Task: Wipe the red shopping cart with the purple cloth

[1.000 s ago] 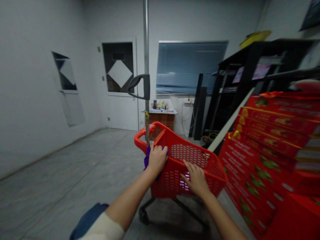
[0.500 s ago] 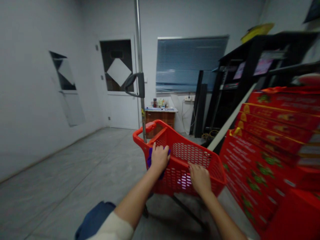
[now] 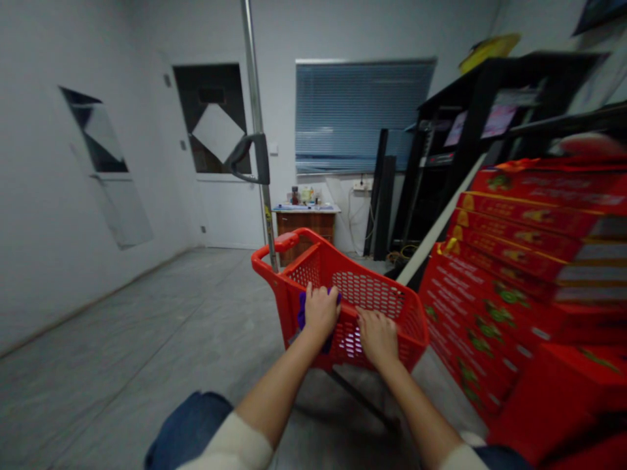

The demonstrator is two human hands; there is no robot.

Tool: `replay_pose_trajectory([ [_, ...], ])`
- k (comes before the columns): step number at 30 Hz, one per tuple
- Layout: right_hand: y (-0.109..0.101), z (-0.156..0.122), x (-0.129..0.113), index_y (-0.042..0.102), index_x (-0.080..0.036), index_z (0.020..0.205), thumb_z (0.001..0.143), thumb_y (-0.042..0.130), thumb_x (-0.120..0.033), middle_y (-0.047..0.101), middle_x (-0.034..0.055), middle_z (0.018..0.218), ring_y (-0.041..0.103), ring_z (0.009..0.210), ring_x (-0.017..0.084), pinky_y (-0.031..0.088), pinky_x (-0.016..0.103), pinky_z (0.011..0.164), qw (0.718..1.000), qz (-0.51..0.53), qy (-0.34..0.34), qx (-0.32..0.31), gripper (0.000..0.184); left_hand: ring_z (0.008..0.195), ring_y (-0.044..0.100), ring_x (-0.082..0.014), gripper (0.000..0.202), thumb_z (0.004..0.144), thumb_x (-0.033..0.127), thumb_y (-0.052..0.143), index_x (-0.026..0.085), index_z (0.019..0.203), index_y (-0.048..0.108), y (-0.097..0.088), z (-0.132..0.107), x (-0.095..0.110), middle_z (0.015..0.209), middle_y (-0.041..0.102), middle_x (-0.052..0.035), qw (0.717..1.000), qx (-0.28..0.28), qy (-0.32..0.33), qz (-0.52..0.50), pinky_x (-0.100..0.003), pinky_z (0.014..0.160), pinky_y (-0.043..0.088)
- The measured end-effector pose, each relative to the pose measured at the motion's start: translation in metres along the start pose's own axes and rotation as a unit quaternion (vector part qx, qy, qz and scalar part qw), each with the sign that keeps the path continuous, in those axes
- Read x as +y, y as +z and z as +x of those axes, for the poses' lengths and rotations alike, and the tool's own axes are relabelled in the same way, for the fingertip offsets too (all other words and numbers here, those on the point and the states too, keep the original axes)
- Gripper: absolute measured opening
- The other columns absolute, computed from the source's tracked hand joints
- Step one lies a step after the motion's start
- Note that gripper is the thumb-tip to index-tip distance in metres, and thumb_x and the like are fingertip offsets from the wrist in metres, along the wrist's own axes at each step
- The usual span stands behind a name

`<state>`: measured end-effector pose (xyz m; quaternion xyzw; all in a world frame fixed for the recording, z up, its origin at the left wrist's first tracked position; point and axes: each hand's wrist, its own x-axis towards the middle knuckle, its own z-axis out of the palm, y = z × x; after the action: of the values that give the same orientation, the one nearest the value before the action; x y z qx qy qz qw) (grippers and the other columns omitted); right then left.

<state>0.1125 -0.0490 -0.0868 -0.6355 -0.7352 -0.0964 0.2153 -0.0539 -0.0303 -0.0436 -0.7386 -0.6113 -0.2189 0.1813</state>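
A red plastic shopping cart (image 3: 375,287) with perforated sides stands in front of me. My left hand (image 3: 322,312) is closed over its near top rim, pressing a bunched purple cloth (image 3: 302,311) against it. Part of the cloth hangs below the wrist, on the outer side of the basket. To the right, my right hand (image 3: 378,336) grips the same rim, fingers curled over the edge and holding no cloth. At the cart's left end is its red handle (image 3: 287,243).
A metal pole with a grey grip (image 3: 263,158) rises by the cart's handle. Stacked red boxes (image 3: 494,313) stand close on the right, before a black shelf (image 3: 416,176). A small wooden cabinet (image 3: 306,228) holding bottles is behind, near a white door (image 3: 223,209).
My left hand has slid the purple cloth rightward along the rim, nearer my right hand. My right hand keeps its place on the rim. The whole view has shifted slightly.
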Motion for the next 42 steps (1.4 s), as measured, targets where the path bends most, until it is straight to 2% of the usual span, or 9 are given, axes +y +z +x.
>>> replay_pose_trajectory([
  [3,-0.001,-0.003,0.012,0.058,-0.024,0.135,0.099,0.032,-0.026,0.069,0.0089,0.121,0.060,0.106,0.022,0.040,0.036,0.087,1.000,-0.007,-0.024,-0.010,0.044,0.092,0.064,-0.0215,0.025,0.089,0.036,0.060,0.023,0.110,0.060,0.002,0.003,0.003,0.096,0.067,-0.0051,0.998,-0.032,0.050,-0.035,-0.048,0.113,0.029],
  [10,0.000,-0.014,0.017,0.058,-0.027,0.134,0.099,0.033,-0.025,0.070,0.0095,0.119,0.061,0.105,0.023,0.038,0.039,0.089,1.000,-0.014,0.010,0.006,0.043,0.100,0.060,-0.0233,0.025,0.089,0.034,0.060,0.023,0.111,0.060,0.002,0.001,-0.003,0.099,0.065,-0.0067,0.999,0.008,-0.033,-0.029,-0.050,0.116,0.023],
  [14,0.003,-0.016,0.007,0.052,-0.027,0.140,0.098,0.038,-0.024,0.064,0.0102,0.130,0.057,0.114,0.024,0.037,0.042,0.093,1.000,-0.011,0.000,0.024,0.044,0.102,0.060,-0.0215,0.032,0.091,0.036,0.058,0.027,0.121,0.057,0.014,-0.010,0.015,0.104,0.064,-0.0049,0.997,-0.014,0.038,-0.071,-0.047,0.113,0.029],
  [18,0.007,-0.025,0.029,0.045,-0.024,0.146,0.097,0.042,-0.025,0.058,0.0095,0.139,0.052,0.122,0.023,0.036,0.040,0.099,0.998,-0.008,-0.053,0.024,0.049,0.099,0.062,-0.0193,0.031,0.092,0.037,0.056,0.029,0.122,0.057,0.010,-0.004,-0.004,0.102,0.065,-0.0027,0.991,-0.041,0.109,-0.072,-0.047,0.117,0.023],
  [23,0.009,-0.038,0.055,0.051,-0.026,0.142,0.097,0.038,-0.026,0.067,0.0086,0.125,0.058,0.110,0.023,0.038,0.039,0.094,0.999,-0.020,-0.022,0.024,0.046,0.099,0.062,-0.0211,0.027,0.090,0.034,0.059,0.025,0.116,0.060,0.004,0.003,-0.021,0.101,0.066,-0.0051,0.999,-0.016,0.024,-0.041,-0.050,0.118,0.019],
  [29,0.008,-0.041,0.040,0.053,-0.025,0.139,0.097,0.036,-0.024,0.068,0.0086,0.123,0.059,0.107,0.021,0.037,0.039,0.094,0.999,-0.003,-0.009,0.034,0.045,0.101,0.062,-0.0204,0.030,0.091,0.037,0.057,0.024,0.118,0.059,0.016,-0.012,0.027,0.102,0.066,-0.0053,0.991,-0.047,0.067,-0.108,-0.047,0.117,0.024],
  [33,0.008,-0.041,0.040,0.054,-0.023,0.139,0.098,0.035,-0.025,0.069,0.0087,0.120,0.060,0.106,0.020,0.037,0.037,0.096,0.999,0.005,-0.019,0.038,0.045,0.104,0.063,-0.0190,0.031,0.092,0.038,0.056,0.028,0.121,0.058,0.010,-0.005,0.011,0.105,0.067,-0.0022,0.976,-0.087,0.150,-0.129,-0.045,0.117,0.025],
  [37,0.009,-0.040,0.031,0.059,-0.021,0.133,0.098,0.033,-0.023,0.070,0.0092,0.118,0.061,0.104,0.021,0.036,0.038,0.098,0.999,0.003,0.008,0.054,0.044,0.098,0.064,-0.0207,0.025,0.091,0.034,0.057,0.024,0.114,0.060,0.007,0.003,-0.008,0.100,0.068,-0.0044,0.994,-0.059,0.065,-0.065,-0.049,0.116,0.024],
  [42,0.005,-0.037,0.021,0.057,-0.023,0.135,0.098,0.033,-0.024,0.068,0.0087,0.125,0.062,0.107,0.021,0.039,0.038,0.097,0.999,0.021,-0.008,0.024,0.045,0.104,0.062,-0.0208,0.028,0.091,0.035,0.057,0.024,0.116,0.059,0.019,-0.007,0.017,0.103,0.067,-0.0059,0.990,-0.059,0.077,-0.102,-0.045,0.115,0.028],
])
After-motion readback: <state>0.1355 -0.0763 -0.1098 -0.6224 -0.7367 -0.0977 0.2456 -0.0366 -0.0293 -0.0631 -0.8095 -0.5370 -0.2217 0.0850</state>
